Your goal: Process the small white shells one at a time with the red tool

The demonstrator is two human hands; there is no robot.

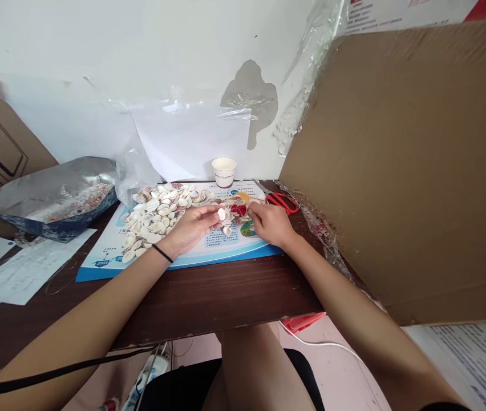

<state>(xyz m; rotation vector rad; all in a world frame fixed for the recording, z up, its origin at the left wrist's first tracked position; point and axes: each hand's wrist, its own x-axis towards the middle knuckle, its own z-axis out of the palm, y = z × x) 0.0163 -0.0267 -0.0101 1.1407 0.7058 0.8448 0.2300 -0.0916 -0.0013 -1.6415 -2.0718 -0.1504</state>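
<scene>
My left hand [194, 228], with a black band on its wrist, pinches a small white seashell [221, 214] between thumb and fingertips. To its right, my right hand [271, 222] has its fingers curled and pressed together; what lies in them, if anything, is too small or hidden to make out. Between the hands are a red item [238, 210], more shells, and a yellow piece [242, 197] behind them. One pale shell [226, 230] sits just below my left fingertips. A large heap of white and brownish seashells [161, 211] spreads left of and behind my left hand on a printed blue-and-white sheet [114, 251].
A paper cup [224, 171] stands by the wall. Red-handled scissors [283, 201] lie behind my right hand. At left are a plastic bag of small bits [67, 197] and a paper [33, 265]. A large cardboard box [418, 171] bounds the dark table [209, 291] at right.
</scene>
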